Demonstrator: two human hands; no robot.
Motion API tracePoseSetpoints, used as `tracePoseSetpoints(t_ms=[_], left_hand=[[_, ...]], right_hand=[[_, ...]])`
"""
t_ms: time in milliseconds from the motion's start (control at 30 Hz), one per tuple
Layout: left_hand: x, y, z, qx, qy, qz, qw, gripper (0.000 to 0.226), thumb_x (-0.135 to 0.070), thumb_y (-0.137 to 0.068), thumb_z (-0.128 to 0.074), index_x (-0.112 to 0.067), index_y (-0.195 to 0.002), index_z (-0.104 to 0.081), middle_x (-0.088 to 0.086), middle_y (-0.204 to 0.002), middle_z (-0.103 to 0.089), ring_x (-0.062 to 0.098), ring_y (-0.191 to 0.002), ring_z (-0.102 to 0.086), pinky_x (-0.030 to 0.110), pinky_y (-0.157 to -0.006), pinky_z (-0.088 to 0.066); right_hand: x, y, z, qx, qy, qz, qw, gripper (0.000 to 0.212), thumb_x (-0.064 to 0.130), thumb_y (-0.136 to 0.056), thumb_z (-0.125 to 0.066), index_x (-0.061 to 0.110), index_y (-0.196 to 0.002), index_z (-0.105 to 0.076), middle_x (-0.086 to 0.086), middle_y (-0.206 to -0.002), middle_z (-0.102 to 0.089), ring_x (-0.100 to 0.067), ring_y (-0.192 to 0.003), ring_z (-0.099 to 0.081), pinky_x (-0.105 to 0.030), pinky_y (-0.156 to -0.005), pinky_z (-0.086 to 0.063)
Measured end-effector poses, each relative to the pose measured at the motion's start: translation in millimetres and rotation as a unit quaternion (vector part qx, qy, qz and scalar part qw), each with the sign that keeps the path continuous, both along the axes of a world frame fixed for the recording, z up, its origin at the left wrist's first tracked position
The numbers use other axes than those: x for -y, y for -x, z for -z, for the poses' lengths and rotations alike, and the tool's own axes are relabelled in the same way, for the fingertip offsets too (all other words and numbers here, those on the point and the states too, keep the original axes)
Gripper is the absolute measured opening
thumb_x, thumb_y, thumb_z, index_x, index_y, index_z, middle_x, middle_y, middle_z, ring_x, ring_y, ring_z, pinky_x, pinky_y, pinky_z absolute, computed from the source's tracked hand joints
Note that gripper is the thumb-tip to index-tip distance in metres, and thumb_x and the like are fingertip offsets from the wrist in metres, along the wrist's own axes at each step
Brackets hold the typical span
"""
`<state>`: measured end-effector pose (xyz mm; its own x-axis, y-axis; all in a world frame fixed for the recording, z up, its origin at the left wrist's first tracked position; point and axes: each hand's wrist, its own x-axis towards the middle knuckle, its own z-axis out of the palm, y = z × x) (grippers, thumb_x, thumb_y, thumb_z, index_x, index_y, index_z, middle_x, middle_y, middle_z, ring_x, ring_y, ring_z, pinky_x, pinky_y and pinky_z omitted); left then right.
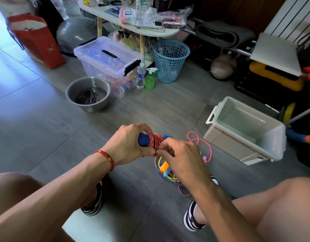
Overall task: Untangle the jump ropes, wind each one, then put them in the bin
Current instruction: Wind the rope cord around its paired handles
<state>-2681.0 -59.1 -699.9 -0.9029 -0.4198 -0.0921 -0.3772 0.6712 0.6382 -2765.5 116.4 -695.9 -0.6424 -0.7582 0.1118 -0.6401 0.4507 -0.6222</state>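
My left hand (128,143) grips the blue handles (144,140) of a jump rope, around which its red braided cord (156,140) is wound in tight turns. My right hand (181,158) pinches the red cord just below the wound bundle. Under my right hand a tangle of other ropes (165,172) lies on the floor: blue, yellow-green and braided cords with an orange handle. A pink rope (205,145) loops toward the right. The open beige bin (245,130) stands on the floor to the right, with nothing visible inside.
A grey bucket (88,94) holding dark items, a lidded clear storage box (107,65), a water bottle (140,75), a green spray bottle (149,79) and a blue mesh basket (170,60) stand ahead. A cluttered white table (166,33) is behind them. My knees and shoes frame the bottom.
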Motion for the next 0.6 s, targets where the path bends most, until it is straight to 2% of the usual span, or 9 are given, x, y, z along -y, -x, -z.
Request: tracePoseSetpoints(t_ms=[100, 167, 233, 300, 367, 433, 500, 600], left_hand=[[-1, -2, -3, -0.017, -0.049, 0.041, 0.998, 0.044, -0.048, -0.066, -0.091, -0.034, -0.102, -0.07, -0.013, -0.085, -0.073, 0.004, -0.078, -0.067, 0.029, -0.077, -0.056], [1, -2, -7, -0.041, -0.121, 0.04, 0.991, 0.045, -0.037, -0.066, -0.094, -0.034, -0.104, -0.072, -0.012, -0.091, -0.075, 0.005, -0.081, -0.071, 0.034, -0.081, -0.06], [1, -2, -10, -0.084, -0.176, 0.007, 0.981, 0.05, -0.027, -0.064, -0.096, -0.031, -0.108, -0.072, -0.01, -0.094, -0.076, 0.01, -0.085, -0.073, 0.037, -0.084, -0.06], [-1, 0, -14, -0.124, -0.228, -0.035, 0.965, 0.056, -0.019, -0.064, -0.096, -0.029, -0.112, -0.069, -0.004, -0.095, -0.077, 0.021, -0.089, -0.074, 0.042, -0.085, -0.061], [-4, 2, -18, -0.145, -0.286, -0.04, 0.946, 0.049, -0.012, -0.07, -0.092, -0.024, -0.111, -0.068, 0.003, -0.097, -0.077, 0.03, -0.092, -0.073, 0.046, -0.086, -0.061], [-5, 3, -19, -0.166, -0.357, -0.024, 0.919, 0.039, -0.009, -0.077, -0.087, -0.01, -0.112, -0.069, 0.007, -0.104, -0.077, 0.028, -0.095, -0.074, 0.043, -0.088, -0.059], [-8, 5, -20, -0.183, -0.421, -0.016, 0.888, 0.036, -0.008, -0.081, -0.082, -0.003, -0.114, -0.069, 0.012, -0.109, -0.076, 0.025, -0.096, -0.072, 0.042, -0.088, -0.057], [-19, 11, -19, -0.18, -0.512, 0.01, 0.84, 0.034, -0.014, -0.089, -0.07, -0.003, -0.121, -0.063, 0.017, -0.11, -0.07, 0.032, -0.1, -0.066, 0.058, -0.096, -0.052]], right_hand=[[-2, 9, -5, 0.126, 0.051, 0.02, 0.99, 0.008, 0.016, -0.082, -0.08, 0.021, -0.079, -0.075, 0.015, -0.062, -0.068, -0.007, -0.06, -0.064, -0.023, -0.061, -0.049], [-3, 14, -7, 0.203, 0.088, 0.04, 0.974, 0.01, 0.01, -0.083, -0.08, 0.019, -0.079, -0.076, 0.006, -0.063, -0.071, -0.013, -0.057, -0.067, -0.029, -0.062, -0.056], [-6, 18, -9, 0.244, 0.107, 0.044, 0.963, 0.011, 0.007, -0.086, -0.077, 0.016, -0.081, -0.076, -0.003, -0.065, -0.072, -0.019, -0.057, -0.068, -0.035, -0.062, -0.059], [-7, 18, -11, 0.297, 0.133, 0.032, 0.945, 0.008, 0.002, -0.089, -0.072, 0.01, -0.087, -0.075, -0.006, -0.064, -0.071, -0.019, -0.056, -0.065, -0.032, -0.06, -0.057], [-7, 17, -15, 0.362, 0.168, 0.032, 0.916, 0.007, -0.001, -0.092, -0.068, 0.004, -0.092, -0.073, -0.004, -0.064, -0.071, -0.016, -0.057, -0.064, -0.027, -0.061, -0.055], [-7, 17, -18, 0.409, 0.206, 0.04, 0.888, 0.009, -0.003, -0.093, -0.066, 0.001, -0.097, -0.073, -0.008, -0.072, -0.073, -0.015, -0.061, -0.066, -0.027, -0.063, -0.057], [-7, 18, -23, 0.434, 0.231, 0.036, 0.87, 0.011, -0.003, -0.093, -0.065, 0.0, -0.101, -0.072, -0.016, -0.081, -0.075, -0.017, -0.065, -0.068, -0.026, -0.066, -0.057], [-6, 20, -32, 0.462, 0.264, 0.026, 0.846, 0.015, -0.003, -0.094, -0.062, 0.002, -0.104, -0.072, -0.016, -0.085, -0.075, -0.018, -0.068, -0.069, -0.026, -0.07, -0.058]])
